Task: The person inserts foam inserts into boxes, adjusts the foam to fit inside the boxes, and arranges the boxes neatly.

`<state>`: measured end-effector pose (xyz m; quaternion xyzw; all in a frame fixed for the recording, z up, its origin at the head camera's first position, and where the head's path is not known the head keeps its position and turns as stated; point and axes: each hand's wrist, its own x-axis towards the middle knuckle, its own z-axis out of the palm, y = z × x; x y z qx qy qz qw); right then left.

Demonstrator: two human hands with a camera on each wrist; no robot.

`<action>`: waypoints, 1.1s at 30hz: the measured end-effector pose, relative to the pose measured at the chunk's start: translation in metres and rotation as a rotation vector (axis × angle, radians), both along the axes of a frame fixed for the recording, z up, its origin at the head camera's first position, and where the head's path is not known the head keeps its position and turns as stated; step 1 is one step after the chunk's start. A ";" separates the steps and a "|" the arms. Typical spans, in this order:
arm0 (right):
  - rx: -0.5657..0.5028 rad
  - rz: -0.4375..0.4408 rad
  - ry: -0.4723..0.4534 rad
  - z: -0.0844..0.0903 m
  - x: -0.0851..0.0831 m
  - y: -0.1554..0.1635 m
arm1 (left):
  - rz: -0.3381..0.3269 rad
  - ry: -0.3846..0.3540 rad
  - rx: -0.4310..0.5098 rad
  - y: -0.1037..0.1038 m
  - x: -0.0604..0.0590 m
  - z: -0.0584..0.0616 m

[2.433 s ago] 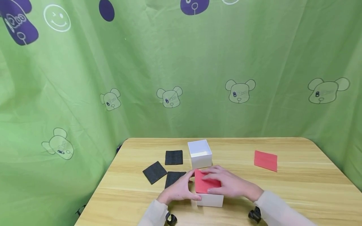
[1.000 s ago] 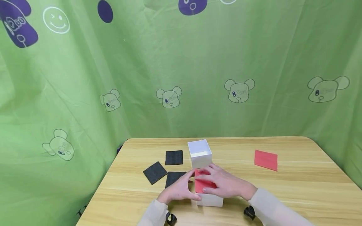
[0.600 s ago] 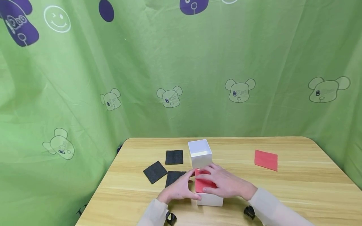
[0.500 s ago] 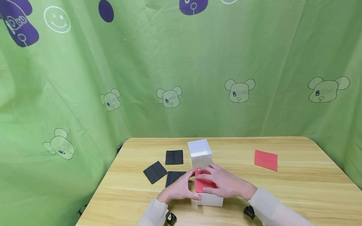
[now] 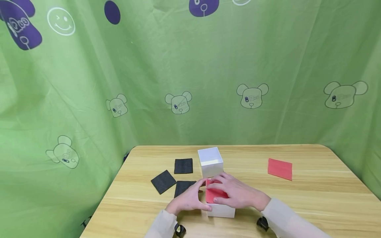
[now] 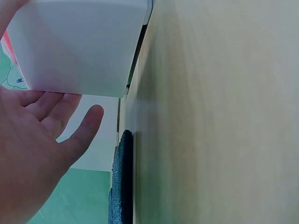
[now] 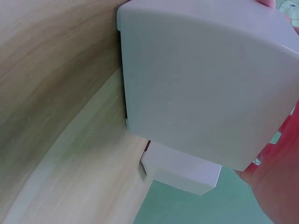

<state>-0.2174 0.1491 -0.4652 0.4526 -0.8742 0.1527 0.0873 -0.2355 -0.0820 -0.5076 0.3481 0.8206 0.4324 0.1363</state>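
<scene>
While the left hand (image 5: 189, 199) pinches the near white box (image 5: 221, 211), probably to steady it, the right hand (image 5: 239, 192) rests, fingers spread, on the red square (image 5: 212, 196).

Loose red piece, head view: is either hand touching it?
No, the loose red piece lies on the right, apart from the left hand and right hand at the near box.

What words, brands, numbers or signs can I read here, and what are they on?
Green curtain, purple figure at upper left: letter-like marks, too stylised to read surely.
Outlined bear heads on it: marks too small and blurred.
Winking smiley face on it: a picture, no words.
White boxes, black squares, red squares: no writing seen.
</scene>
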 end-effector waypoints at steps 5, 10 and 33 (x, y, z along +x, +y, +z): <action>0.021 0.003 -0.015 -0.002 0.000 0.000 | -0.005 0.004 0.005 0.000 0.000 0.001; -0.018 -0.013 -0.079 -0.001 -0.003 -0.001 | -0.015 0.013 0.011 0.000 -0.001 0.003; -0.008 -0.027 -0.082 -0.003 -0.009 -0.006 | 0.022 0.002 -0.024 0.000 0.002 0.001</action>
